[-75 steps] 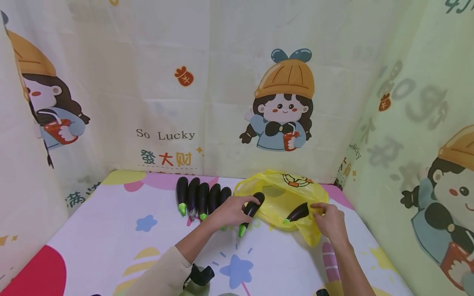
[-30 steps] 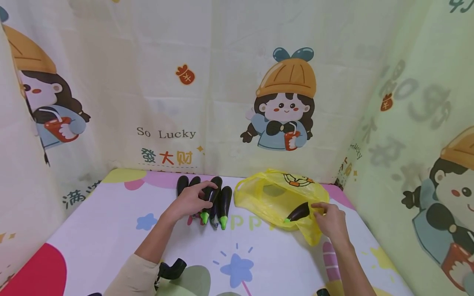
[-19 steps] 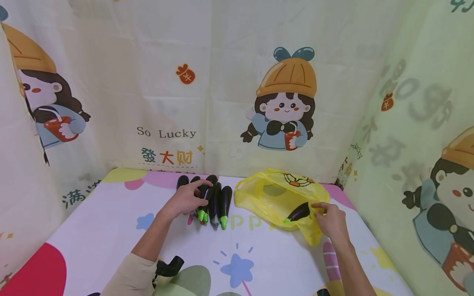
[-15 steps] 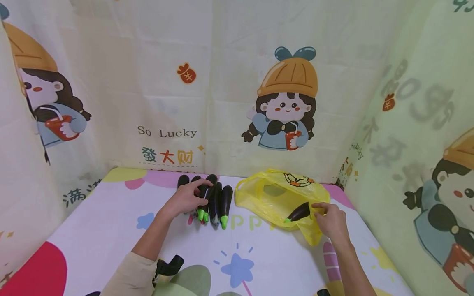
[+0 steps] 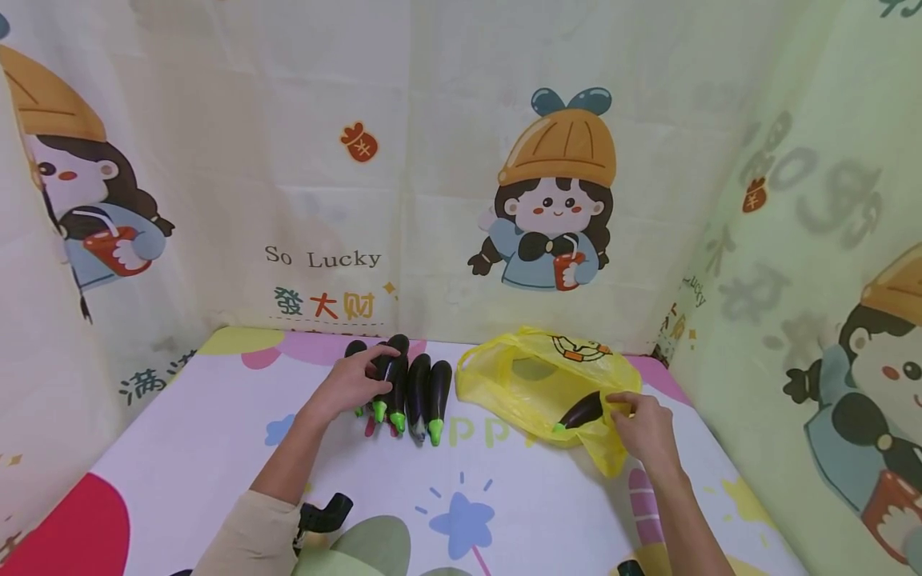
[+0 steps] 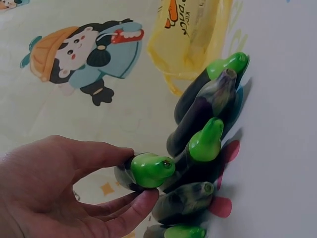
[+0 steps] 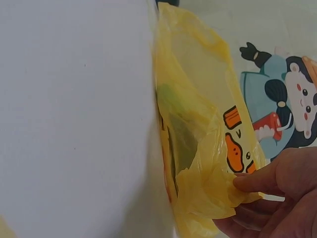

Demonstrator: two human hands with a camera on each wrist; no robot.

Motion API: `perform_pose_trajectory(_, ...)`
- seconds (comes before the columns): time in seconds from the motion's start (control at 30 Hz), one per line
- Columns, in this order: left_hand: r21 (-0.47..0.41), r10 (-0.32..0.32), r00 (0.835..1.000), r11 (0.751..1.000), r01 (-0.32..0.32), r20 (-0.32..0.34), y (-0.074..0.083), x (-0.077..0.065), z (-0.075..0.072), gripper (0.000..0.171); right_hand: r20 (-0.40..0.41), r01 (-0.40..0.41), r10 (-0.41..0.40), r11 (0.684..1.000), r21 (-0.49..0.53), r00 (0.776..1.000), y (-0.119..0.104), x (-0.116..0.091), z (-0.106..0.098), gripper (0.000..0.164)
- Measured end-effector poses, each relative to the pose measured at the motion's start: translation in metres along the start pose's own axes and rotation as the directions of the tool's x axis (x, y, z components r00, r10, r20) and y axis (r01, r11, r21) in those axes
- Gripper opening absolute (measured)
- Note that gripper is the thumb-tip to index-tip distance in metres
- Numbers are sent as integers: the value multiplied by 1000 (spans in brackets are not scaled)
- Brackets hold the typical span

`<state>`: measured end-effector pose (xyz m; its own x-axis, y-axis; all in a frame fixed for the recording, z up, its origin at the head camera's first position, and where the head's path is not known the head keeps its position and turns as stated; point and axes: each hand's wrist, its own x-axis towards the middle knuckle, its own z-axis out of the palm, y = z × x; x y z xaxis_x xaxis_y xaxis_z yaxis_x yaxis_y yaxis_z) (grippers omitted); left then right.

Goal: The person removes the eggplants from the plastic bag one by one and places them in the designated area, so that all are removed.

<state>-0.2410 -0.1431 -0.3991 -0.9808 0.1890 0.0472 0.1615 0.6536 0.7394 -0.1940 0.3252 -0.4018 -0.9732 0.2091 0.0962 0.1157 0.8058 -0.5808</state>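
Observation:
My left hand pinches an eggplant between thumb and fingers, its glossy green stem end pointing toward me. It is held over the left part of a row of dark eggplants, including one at the right end. In the left wrist view, another eggplant with a dull greyish stem lies just below it. My right hand pinches the rim of a yellow plastic bag, holding its mouth wide. One eggplant lies inside the bag mouth, close to my right fingers.
The white table has printed coloured shapes and lettering. A cream curtain with cartoon figures closes off the back and both sides. The eggplant row stands near the back edge, left of the bag.
My left hand has carried an eggplant left from beside the bag to the row, shifting farther left along it over the last second. My right hand keeps its hold on the bag.

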Motion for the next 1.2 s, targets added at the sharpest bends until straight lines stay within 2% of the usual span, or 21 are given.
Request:
perform_pose_trajectory(0.27, 15, -31, 998, 999, 32, -53, -11, 2, -15, 52, 6, -13, 13, 1000, -3, 1000, -3, 1, -1, 33)
perform_pose_trajectory(0.57, 34, -66, 994, 997, 69, -82, -23, 2, -26, 53, 1, 4, -4, 1000, -9, 1000, -3, 3, -2, 32)
perform_pose_trajectory(1.2, 18, -169, 976, 985, 173, -136, -47, -1, -35, 57, 11, -14, 14, 1000, -2, 1000, -2, 0, 0, 32)
